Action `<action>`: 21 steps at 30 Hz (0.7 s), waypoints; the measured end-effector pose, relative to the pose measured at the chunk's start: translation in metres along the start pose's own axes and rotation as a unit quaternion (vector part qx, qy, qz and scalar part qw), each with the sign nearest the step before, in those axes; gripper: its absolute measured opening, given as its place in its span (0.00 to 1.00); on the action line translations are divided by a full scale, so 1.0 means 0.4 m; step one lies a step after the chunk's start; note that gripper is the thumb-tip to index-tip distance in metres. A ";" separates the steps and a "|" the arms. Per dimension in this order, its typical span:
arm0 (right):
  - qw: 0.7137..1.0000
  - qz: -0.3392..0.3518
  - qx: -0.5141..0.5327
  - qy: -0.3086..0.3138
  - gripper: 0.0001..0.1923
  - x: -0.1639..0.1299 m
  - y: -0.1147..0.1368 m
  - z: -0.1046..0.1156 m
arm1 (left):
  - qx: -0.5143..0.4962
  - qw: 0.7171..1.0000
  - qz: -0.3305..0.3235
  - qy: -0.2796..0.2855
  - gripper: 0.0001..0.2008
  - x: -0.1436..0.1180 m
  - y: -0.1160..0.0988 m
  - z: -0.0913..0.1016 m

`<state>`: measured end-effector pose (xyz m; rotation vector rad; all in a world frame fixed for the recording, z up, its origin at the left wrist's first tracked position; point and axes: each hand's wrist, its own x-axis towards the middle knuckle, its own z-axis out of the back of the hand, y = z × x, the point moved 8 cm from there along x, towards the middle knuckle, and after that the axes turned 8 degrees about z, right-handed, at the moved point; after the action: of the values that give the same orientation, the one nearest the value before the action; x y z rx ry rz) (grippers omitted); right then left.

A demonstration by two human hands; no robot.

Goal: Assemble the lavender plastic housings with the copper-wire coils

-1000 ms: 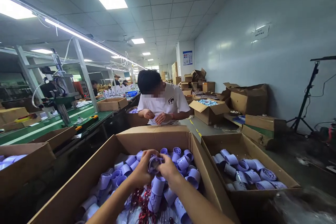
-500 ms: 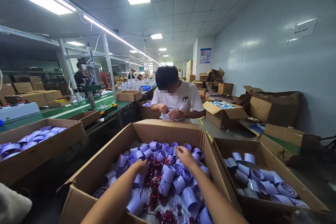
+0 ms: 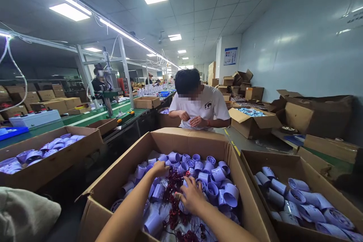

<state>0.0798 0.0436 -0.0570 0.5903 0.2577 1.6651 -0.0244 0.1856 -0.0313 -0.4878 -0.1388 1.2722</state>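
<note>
In the head view, a large cardboard box (image 3: 109,166) in front of me holds many lilac plastic cups (image 3: 231,195), some with ribbed inner rings. A tangle of dark red wired parts (image 3: 173,186) runs down its middle. At the left of this tangle is my left hand (image 3: 159,169), its fingers curled among the cups; what they hold is hidden. My right hand (image 3: 193,196) is bent over a lilac cup near the tangle, thumb and fingers around it. The hand covers most of that cup.
A smaller box (image 3: 310,168) of lilac cups stands at right, another box (image 3: 82,151) at left. A co-worker (image 3: 198,106) in a white shirt sits across, handling something small. A green conveyor bench (image 3: 127,117) runs along the left; cartons (image 3: 314,119) stand by the wall.
My right hand has come down and nearer, from the far cups onto a cup by the red tangle. My left hand has shifted slightly farther away. The view has turned a little left.
</note>
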 end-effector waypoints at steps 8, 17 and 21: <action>1.000 -0.005 -0.001 0.007 0.11 -0.011 0.015 -0.038 | -0.090 0.993 0.024 -0.073 0.09 -0.022 -0.029 0.069; 0.977 -0.068 0.163 -0.118 0.12 0.073 -0.025 0.099 | -0.276 0.959 -0.048 -0.037 0.09 -0.061 -0.083 0.125; 0.945 -0.089 0.263 -0.171 0.15 0.089 -0.063 0.170 | -0.302 0.947 -0.078 0.074 0.13 -0.088 -0.115 0.093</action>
<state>0.1334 0.0720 -0.0034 1.2067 0.4920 1.2875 -0.0082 0.1532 0.0273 -1.0749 -0.4388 1.0181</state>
